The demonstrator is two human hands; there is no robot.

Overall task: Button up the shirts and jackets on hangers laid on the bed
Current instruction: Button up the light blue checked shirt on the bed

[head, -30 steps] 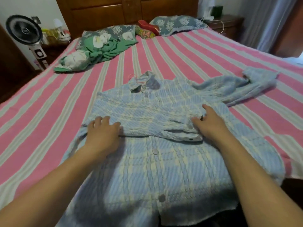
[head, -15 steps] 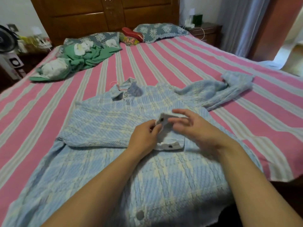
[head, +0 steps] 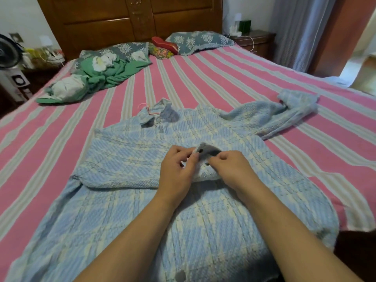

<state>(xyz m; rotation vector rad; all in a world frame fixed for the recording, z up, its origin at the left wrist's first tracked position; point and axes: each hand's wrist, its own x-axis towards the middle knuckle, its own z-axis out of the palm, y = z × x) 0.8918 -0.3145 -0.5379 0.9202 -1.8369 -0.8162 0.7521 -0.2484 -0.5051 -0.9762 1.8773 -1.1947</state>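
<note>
A light blue and white plaid jacket (head: 126, 210) lies front-up on the pink striped bed (head: 223, 82), its collar toward the headboard. A pink hanger hook (head: 147, 110) pokes out at the collar. One sleeve is folded across the chest, and its cuff (head: 205, 157) is lifted at the middle. My left hand (head: 177, 169) pinches the cuff's left edge. My right hand (head: 234, 169) pinches the cuff's right side, beside a dark snap. The other sleeve (head: 284, 115) stretches away to the right. A grey button (head: 180, 276) shows near the hem.
A crumpled green and white garment (head: 89, 80) lies at the far left of the bed, with pillows (head: 199, 40) along the wooden headboard. A fan (head: 10, 64) stands left of the bed, a nightstand (head: 254, 40) and curtain at the back right.
A second ago both hands lay flat on the jacket, apart. They have come together at the folded sleeve's cuff, lifted it and now pinch it from both sides. My view has shifted right.
</note>
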